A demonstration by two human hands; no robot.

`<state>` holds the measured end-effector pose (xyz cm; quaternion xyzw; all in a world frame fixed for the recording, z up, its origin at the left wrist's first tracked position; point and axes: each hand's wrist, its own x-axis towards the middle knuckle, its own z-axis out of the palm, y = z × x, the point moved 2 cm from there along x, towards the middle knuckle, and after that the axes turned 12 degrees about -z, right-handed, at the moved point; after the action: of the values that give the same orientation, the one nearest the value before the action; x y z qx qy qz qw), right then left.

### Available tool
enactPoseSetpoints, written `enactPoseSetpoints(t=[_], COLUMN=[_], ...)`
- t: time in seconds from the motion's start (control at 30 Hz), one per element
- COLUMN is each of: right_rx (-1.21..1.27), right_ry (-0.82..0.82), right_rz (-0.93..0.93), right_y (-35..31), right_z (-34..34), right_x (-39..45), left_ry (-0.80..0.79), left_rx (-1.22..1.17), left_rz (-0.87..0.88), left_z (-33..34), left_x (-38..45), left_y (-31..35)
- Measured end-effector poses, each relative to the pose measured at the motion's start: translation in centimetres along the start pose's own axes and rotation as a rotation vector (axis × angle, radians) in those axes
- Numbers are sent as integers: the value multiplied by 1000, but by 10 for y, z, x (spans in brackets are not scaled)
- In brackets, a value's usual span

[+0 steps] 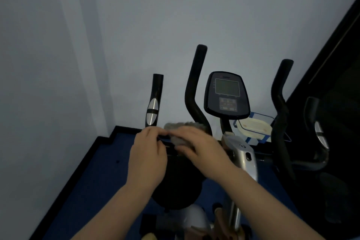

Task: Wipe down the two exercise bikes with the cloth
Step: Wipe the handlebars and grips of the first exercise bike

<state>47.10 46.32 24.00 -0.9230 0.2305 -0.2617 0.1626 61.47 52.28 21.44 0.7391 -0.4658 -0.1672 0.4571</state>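
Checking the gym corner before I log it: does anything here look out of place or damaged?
One thing: a pale lidded plastic container sits behind the bike's console, odd among gym gear. No visible damage or spills. Both hands, left hand and right hand, are at the cloth.

Pale grey-blue wall (175, 15) across the whole upper part, with a vertical corner fold at the left. Blue floor (93, 181) below, edged by a black skirting (109, 136) stepping along the foot of the wall at the left and far sides. Tall dark panel (342, 54) along the right edge, leaning in with a thin pale line down it. Clear lidded plastic box (253, 126) with blue clips near the far edge of the floor, something cream-coloured inside, too blurred to tell. Small dark speck (117, 161) on the floor near the left skirting.
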Motion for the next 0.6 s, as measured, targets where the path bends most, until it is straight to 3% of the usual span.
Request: enactPoseSetpoints(t=[0.1, 0.3, 0.43, 0.6], right_rx=[-67, -488, -147, -90], right_ry=[-331, -581, -586, -677], right_rz=[68, -114, 112, 141], right_y=[7, 22, 18, 25], right_z=[-4, 0, 22, 16], right_x=[11, 25, 51, 47], left_ry=[-18, -79, -87, -50], left_rx=[21, -73, -173, -356], left_rz=[-41, -162, -158, -219], left_z=[-1, 2, 2, -1], left_x=[1, 0, -1, -6], left_y=[-1, -1, -2, -5])
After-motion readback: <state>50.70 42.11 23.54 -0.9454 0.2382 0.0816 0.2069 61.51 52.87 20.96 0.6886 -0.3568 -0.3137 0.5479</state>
